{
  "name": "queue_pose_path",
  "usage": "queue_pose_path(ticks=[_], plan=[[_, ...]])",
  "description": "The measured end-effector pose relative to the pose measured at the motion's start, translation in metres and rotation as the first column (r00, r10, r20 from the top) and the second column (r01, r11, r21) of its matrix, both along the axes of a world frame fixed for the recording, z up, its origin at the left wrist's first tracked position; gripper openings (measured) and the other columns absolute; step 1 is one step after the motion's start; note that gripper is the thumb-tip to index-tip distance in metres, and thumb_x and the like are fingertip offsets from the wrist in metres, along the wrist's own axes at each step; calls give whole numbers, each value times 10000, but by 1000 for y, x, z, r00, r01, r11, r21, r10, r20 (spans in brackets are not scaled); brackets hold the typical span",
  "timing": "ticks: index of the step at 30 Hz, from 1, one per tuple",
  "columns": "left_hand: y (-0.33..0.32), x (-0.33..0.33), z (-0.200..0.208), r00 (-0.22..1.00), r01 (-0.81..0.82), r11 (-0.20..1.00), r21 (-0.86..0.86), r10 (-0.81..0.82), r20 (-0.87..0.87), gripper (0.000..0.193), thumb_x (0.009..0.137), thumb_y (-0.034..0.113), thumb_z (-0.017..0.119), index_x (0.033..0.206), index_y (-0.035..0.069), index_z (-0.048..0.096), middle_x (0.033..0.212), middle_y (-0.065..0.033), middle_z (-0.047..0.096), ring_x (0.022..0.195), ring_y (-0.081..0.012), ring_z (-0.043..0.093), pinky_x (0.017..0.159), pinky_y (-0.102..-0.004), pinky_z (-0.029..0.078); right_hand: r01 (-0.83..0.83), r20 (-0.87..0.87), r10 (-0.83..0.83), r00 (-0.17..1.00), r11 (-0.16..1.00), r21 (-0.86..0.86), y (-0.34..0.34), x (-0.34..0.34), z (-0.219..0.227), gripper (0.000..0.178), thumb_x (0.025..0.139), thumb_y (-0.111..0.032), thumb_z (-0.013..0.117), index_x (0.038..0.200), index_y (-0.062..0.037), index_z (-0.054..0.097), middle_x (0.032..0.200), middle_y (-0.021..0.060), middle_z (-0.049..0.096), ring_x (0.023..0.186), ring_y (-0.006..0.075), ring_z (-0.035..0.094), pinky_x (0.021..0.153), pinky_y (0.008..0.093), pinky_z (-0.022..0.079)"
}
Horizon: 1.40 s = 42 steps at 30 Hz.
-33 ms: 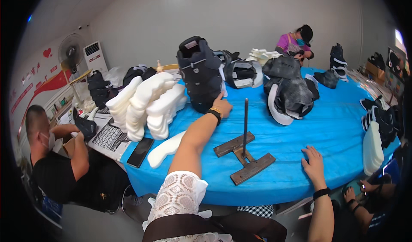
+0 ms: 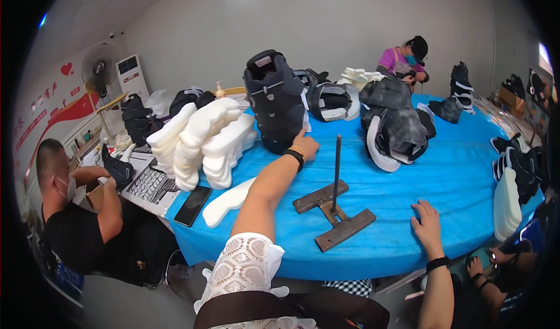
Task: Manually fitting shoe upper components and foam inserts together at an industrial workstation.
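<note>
A tall upright stack of black shoe uppers [image 2: 274, 98] stands on the blue-covered table, ahead and left of centre. My left hand [image 2: 304, 147] reaches to its lower right side. The index finger is stretched out against the stack; the other fingers are partly hidden. My right hand [image 2: 427, 224] lies on the blue cover near the front edge, fingers spread and holding nothing. Between my hands stands a metal rod on an H-shaped base [image 2: 335, 215]. Under my left forearm lies a curved white foam piece [image 2: 224, 205], partly covered by the arm.
Piles of white foam pieces [image 2: 201, 139] and a black phone [image 2: 192, 206] are at left. Dark shoe uppers [image 2: 402, 133] lie in a heap beyond the rod. More foam [image 2: 507, 203] stands at right. One person [image 2: 76, 212] sits left; another [image 2: 405, 63] works across the table.
The scene sits very slightly farther right in the picture. Both hands and the things on the table keep their places relative to one another.
</note>
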State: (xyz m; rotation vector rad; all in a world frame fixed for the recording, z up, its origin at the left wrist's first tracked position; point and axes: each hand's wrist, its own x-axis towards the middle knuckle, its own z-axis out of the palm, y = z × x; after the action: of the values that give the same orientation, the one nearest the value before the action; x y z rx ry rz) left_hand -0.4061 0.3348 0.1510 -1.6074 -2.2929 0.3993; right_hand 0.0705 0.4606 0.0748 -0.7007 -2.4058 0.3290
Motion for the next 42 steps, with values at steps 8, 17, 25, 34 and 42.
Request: queue_pose_path(ticks=[8,17,25,34,42], plan=[[-41,37,13,830,178,983,-51,-122,545,441,842,386,650,1216,155,686,1185,-129,687,1099,-332,636,924,-420,504,-49,3,49,999,998,-33,10,-8,-3,379,832,-177,640,1204,-105,618,1414,155,527,1363,356,415,1129,479,284],[-118,112,-16,685,107,970,217,-230,692,378,919,345,592,1174,77,665,1090,-208,686,1028,-383,647,864,-480,500,13,95,-11,995,1000,-16,24,-1,-14,389,841,-182,651,1224,-127,607,1420,153,522,1350,360,419,1128,482,287],[-120,133,-29,719,43,957,288,-230,656,349,963,335,529,1098,46,670,1021,-223,690,937,-421,653,816,-513,506,-102,-1,102,995,993,-58,76,-77,30,467,770,-178,692,1226,-103,624,1348,208,529,1196,387,524,923,426,477],[-134,95,-14,610,149,961,235,-276,743,361,957,356,547,1118,48,643,1088,-217,669,1028,-390,624,873,-469,485,22,-109,-5,994,987,158,91,-190,97,716,741,-331,730,1416,-308,490,1418,290,428,1304,498,377,1082,556,331],[-129,116,-18,712,142,961,235,-264,651,337,970,295,539,1109,1,624,1112,-241,646,1087,-412,588,939,-483,465,369,-156,-334,929,835,408,57,-207,119,734,823,-498,658,1488,-343,389,1498,246,367,1376,465,308,1091,618,255]])
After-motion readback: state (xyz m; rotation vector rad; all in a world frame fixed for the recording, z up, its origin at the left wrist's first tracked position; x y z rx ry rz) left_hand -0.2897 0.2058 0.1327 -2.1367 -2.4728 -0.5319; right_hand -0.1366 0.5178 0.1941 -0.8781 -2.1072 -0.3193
